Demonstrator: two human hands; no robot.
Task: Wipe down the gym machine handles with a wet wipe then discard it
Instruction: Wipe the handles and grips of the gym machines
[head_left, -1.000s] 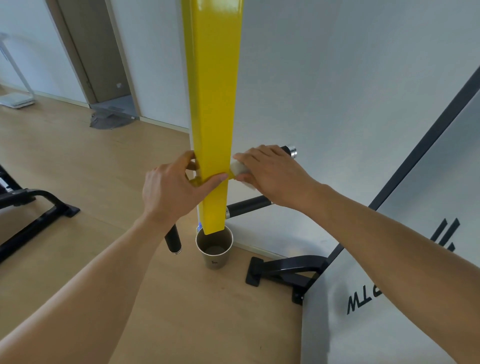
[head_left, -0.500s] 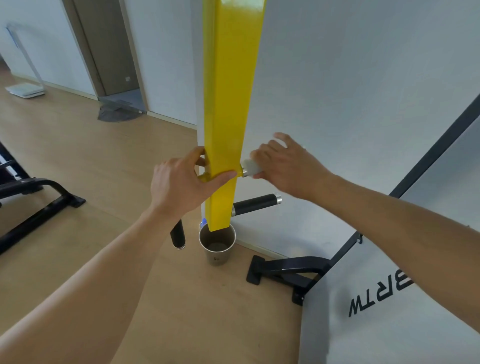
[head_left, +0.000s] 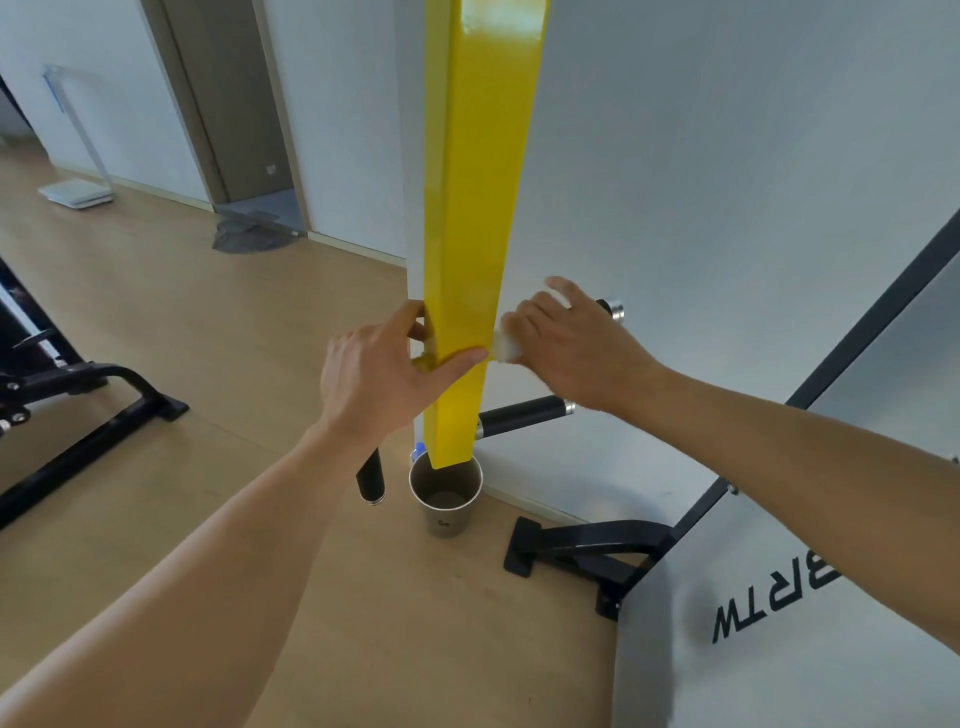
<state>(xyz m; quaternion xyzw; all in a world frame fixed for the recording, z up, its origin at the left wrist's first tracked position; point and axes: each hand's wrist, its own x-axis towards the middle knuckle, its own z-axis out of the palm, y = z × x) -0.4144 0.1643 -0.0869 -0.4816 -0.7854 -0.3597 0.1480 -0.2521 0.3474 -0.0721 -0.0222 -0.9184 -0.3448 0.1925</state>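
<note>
1. My left hand grips the yellow post, thumb across its face.
2. My right hand presses the wet wipe round the upper handle, fingers loosely curled.
3. Judging by this, wiping is under way; the lower handle and discarding remain.

Yellow post, white wipe, black handles, grey cup, tan wood floor.

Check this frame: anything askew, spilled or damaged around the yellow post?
Nothing spilled or damaged. One oddity: a metal cup stands on the floor right under the yellow post, with something blue half hidden behind it. Left hand grips the post; right hand holds the white wipe on the upper handle.
</note>
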